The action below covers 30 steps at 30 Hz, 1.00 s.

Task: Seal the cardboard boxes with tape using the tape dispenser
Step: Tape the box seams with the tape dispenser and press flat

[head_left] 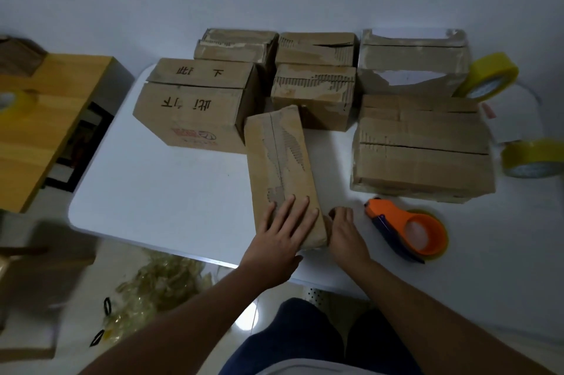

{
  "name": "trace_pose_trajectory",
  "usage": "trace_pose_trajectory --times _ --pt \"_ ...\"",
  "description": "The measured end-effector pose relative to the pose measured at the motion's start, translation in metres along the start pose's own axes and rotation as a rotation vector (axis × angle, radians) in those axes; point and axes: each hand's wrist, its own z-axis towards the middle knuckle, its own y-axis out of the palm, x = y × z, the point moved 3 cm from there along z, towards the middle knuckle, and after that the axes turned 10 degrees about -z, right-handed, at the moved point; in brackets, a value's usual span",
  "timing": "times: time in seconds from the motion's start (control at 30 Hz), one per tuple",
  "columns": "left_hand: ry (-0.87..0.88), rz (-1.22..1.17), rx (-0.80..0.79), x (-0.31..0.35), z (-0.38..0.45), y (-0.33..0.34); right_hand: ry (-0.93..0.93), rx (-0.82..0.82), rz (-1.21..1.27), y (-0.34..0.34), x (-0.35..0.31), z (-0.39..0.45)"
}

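Note:
A long narrow cardboard box [279, 161] lies on the white table [158, 191], its near end toward me. My left hand [282, 232] rests flat on the box's near end with the fingers spread. My right hand [345, 231] touches the box's right near side, fingers curled against it. The orange tape dispenser [409, 229] lies on the table just right of my right hand, untouched. Several other worn cardboard boxes stand behind, among them a box with black writing [195, 106] at the left and a wide flat box [422, 149] at the right.
Two yellowish tape rolls sit at the table's right side, one leaning [488, 77] and one lying lower [532, 158]. A wooden bench [39, 118] stands to the left. Crumpled used tape [158, 286] lies on the floor below the table's near edge.

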Motion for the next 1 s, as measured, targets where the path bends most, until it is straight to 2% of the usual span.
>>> trace_pose_trajectory --times 0.13,0.3,0.43,0.67,0.8,0.83,0.9,0.97,1.0 --pt "0.008 -0.005 0.002 0.001 -0.001 -0.001 -0.061 -0.11 -0.131 -0.005 0.006 0.006" --pt "0.015 -0.01 0.018 0.001 -0.001 -0.002 -0.198 -0.082 -0.082 -0.02 0.022 -0.019" --pt "0.029 0.007 0.035 0.0 -0.002 -0.003 -0.347 -0.229 -0.133 -0.038 0.011 -0.025" --pt "0.028 0.02 0.013 0.0 0.0 -0.004 -0.407 -0.145 -0.549 -0.044 -0.017 -0.012" --pt "0.032 -0.017 -0.023 0.001 -0.001 -0.006 -0.342 -0.129 -0.548 -0.038 -0.02 -0.018" --pt "0.037 -0.09 -0.023 0.0 0.001 -0.01 -0.331 -0.139 -0.517 -0.039 -0.02 -0.021" --pt "0.021 -0.41 0.01 -0.004 0.004 -0.024 -0.358 -0.157 -0.485 -0.044 -0.017 -0.028" --pt "-0.095 -0.757 0.184 -0.016 0.001 -0.043 -0.374 -0.119 -0.471 -0.056 -0.011 -0.035" --pt "-0.214 -0.871 0.303 -0.025 -0.004 -0.049 -0.372 -0.071 -0.469 -0.063 -0.011 -0.038"
